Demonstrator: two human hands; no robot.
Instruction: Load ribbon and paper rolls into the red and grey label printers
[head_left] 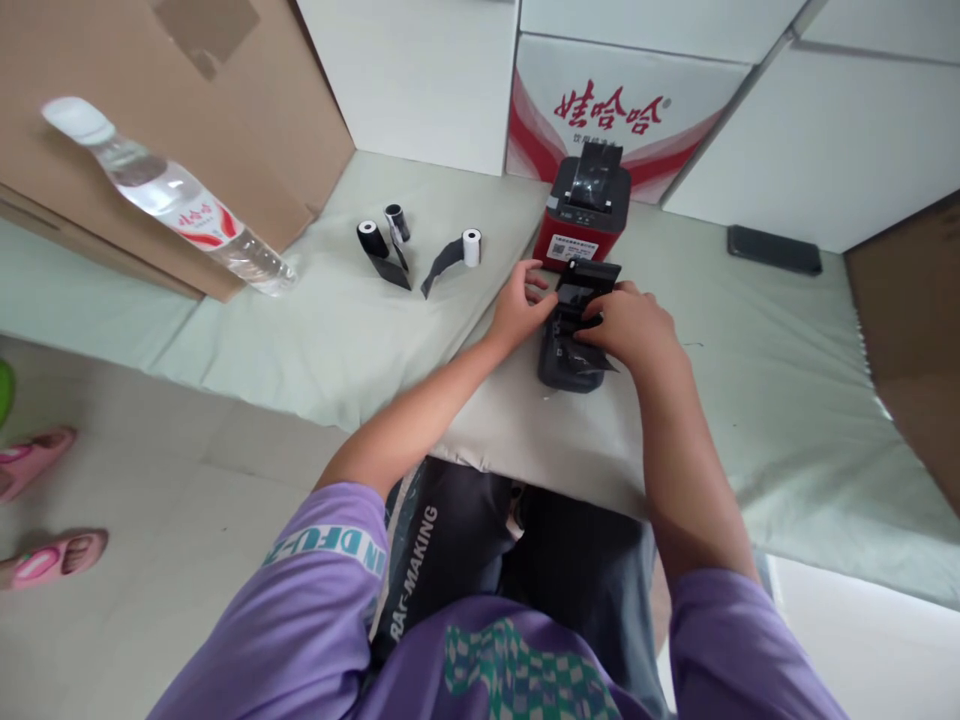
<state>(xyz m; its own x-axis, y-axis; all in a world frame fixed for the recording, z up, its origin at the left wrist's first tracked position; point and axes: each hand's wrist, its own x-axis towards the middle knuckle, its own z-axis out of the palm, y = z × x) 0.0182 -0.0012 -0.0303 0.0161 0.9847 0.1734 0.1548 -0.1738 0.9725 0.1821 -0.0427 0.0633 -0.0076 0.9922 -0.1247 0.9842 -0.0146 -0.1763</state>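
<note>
Black plastic fills the grip in the head view: the left hand steadies the near side of a small dark label printer with its lid open, while the right hand lies over the body, fingers closed on it. Just beyond the hands stands a red printer, and well off to the left hand's side lie three small paper rolls. Judged from this, keeping the body pinned while fingers work inside the bay would serve best.

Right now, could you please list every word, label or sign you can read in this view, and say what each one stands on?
"娃哈哈" in red on the white carton; the small line beneath is blurred.
"娃哈哈" in red on the water bottle, small.
"RAC-MAKING" in white on the black garment, first letters uncertain.
"IN DF-U-Z", mirrored and cut off, on the purple sleeve.
White label on the red printer: code square, text too small.
Black printer under both hands: nothing readable.
</note>
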